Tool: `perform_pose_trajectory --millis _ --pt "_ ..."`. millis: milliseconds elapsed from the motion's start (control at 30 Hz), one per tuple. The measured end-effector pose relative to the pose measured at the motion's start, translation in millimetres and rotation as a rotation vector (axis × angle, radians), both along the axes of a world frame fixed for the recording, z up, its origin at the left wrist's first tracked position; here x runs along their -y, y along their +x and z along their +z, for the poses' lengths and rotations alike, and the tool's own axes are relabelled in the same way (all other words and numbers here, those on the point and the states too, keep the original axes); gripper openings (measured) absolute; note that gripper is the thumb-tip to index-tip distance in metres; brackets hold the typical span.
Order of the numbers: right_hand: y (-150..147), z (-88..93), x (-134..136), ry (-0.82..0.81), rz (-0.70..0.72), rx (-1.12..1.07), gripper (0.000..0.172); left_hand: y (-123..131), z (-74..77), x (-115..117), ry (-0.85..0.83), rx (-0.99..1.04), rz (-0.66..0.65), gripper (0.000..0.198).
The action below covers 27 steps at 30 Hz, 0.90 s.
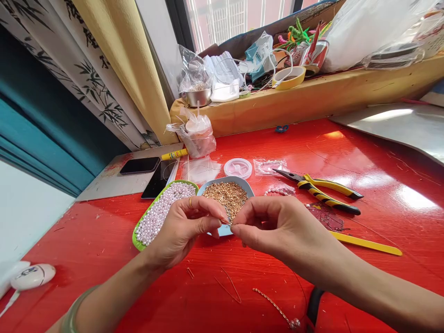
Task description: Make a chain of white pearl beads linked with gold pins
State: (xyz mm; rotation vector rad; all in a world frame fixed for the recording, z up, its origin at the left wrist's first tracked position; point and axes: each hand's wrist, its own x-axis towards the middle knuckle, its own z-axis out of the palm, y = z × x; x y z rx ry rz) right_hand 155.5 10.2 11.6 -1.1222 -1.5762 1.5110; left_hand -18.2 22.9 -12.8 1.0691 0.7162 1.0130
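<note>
My left hand (192, 222), with a ring on one finger, pinches thumb and forefinger together above the front of a blue dish (249, 187). From the other side my right hand (277, 226) meets it in a matching pinch, the fingertips almost touching. A tiny, thin copper-coloured piece shows between the two pinches, too small to name. Gold beads (225, 196) fill the blue dish, partly hidden behind my fingers. Left of it, a green tray (136, 240) holds pale pearl beads (166, 208), and my left wrist passes over its near right edge.
Pliers (312, 185) and a yellow strip (367, 243) lie to the right. Nearer are bent wire (231, 289) and a gold chain (274, 303). Behind the dishes stand a round lid (237, 168), a bagged cup (197, 134) and a phone (139, 165). A cluttered ledge (243, 111) borders the back.
</note>
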Motion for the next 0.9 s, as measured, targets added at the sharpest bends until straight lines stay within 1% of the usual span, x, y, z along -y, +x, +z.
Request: perform_pose_trajectory --millis 300,467,900 --pt "0.0 -0.3 1.7 0.003 0.000 -0.003 0.012 1.6 2.1 -0.1 0.006 -0.082 0.067 0.007" --pt "-0.6 -0.5 1.4 0.017 -0.003 0.004 0.012 1.3 1.8 -0.4 0.012 -0.087 0.072 0.007" --pt "-1.4 -2.0 0.8 0.021 0.005 -0.010 0.013 2.9 1.5 0.0 -0.033 -0.066 0.077 0.007"
